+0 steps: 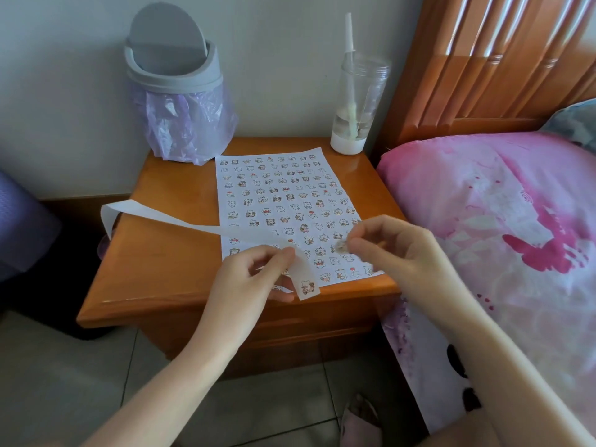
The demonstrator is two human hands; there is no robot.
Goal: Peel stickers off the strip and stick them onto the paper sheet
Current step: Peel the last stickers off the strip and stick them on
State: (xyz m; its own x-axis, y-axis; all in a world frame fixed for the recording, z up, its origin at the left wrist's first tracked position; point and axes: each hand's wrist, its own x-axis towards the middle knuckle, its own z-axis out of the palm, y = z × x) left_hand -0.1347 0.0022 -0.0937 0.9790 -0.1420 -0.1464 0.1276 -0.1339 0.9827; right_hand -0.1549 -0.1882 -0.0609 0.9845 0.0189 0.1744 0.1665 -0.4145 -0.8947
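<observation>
Here, the left hand [254, 275] grips the strip [180, 220] between thumb and curled forefinger, with the other fingers folded under it, above the near edge of the paper sheet [223, 206]. From this grip the strip's long bare part runs away to the left, across the nightstand [161, 259] and past its left edge, where it curls over. The short end bends down in front of the left hand's fingers and carries one last sticker [306, 287], a small cartoon figure, near its tip. The right hand [400, 253] is raised over the sheet's near right corner, thumb and forefinger closed in a pinch on a loose sticker [341, 247]. That sticker juts leftward from the fingertips, apart from the strip and just above the paper; whether it touches the sheet cannot be told. The sheet lies flat on the nightstand, covered in rows of small cartoon stickers. At the back of the nightstand stand a grey swing-lid bin [175, 75] lined with a purple bag and a clear bottle [358, 101] with a straw. A bed with pink bedding [483, 221] lies to the right.
</observation>
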